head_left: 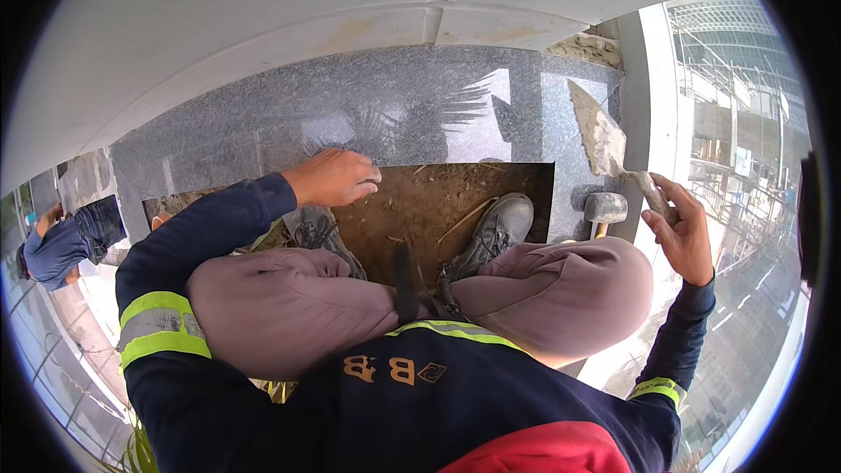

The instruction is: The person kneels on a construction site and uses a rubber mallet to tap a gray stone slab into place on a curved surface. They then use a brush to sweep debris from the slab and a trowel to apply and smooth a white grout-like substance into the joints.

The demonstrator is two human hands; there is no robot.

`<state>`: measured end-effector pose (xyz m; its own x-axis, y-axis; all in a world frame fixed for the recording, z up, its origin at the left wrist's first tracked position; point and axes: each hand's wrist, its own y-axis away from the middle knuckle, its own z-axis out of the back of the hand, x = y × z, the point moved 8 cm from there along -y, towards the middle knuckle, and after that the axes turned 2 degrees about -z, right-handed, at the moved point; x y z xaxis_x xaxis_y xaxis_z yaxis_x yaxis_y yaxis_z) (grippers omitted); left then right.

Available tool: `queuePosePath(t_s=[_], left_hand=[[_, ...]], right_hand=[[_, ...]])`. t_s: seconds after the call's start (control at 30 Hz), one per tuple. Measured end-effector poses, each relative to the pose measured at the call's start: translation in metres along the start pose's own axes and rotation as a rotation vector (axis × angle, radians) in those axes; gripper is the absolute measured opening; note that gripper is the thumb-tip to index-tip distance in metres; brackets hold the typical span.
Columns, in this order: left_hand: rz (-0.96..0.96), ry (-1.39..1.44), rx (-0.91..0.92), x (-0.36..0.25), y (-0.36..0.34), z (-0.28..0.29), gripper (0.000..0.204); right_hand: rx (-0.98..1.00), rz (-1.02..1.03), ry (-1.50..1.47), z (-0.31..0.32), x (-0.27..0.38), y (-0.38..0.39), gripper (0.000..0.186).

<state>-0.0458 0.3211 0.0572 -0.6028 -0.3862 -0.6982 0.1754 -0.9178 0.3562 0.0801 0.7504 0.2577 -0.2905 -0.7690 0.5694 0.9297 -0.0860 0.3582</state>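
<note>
Gripping mortar-caked pointed trowel [601,135]: right hand [687,232]. Left hand [335,177] curled, contents unclear, near glossy speckled-grey slab [254,118], brown soil [403,219]; pale panelled wall [254,9] beyond.

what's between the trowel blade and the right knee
In the head view, a grey-headed mallet lies between the trowel blade and the right knee, its handle pointing toward the knee.

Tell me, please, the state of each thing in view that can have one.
Trowel, held, blade raised and smeared
Right hand, closed around trowel
Left hand, fingers curled, nothing visible in it
Mallet, not held, partly hidden
Grey stone surface, shiny, reflecting
Soil, uncovered
Boots, worn, on soil
</note>
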Motion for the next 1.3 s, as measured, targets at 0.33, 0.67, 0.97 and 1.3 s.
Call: queuePosePath(t_s=[0.33,0.67,0.97,1.3], left_hand=[[-0.327,-0.209,0.006,-0.084,-0.039,-0.008,0.021],[-0.272,-0.199,0.08,-0.071,-0.011,-0.025,0.022],[-0.288,-0.184,0.088,-0.067,-0.008,-0.022,0.023],[-0.301,-0.146,0.069,-0.068,-0.017,-0.018,0.024]], right_hand=[[0.164,0.64,0.751,-0.183,0.221,-0.198,0.028],[0.322,0.522,0.865,-0.223,0.286,-0.27,0.03],[0.377,0.359,0.895,-0.157,0.196,-0.258,0.038],[0.259,0.29,0.965,-0.111,0.133,-0.24,0.036]])
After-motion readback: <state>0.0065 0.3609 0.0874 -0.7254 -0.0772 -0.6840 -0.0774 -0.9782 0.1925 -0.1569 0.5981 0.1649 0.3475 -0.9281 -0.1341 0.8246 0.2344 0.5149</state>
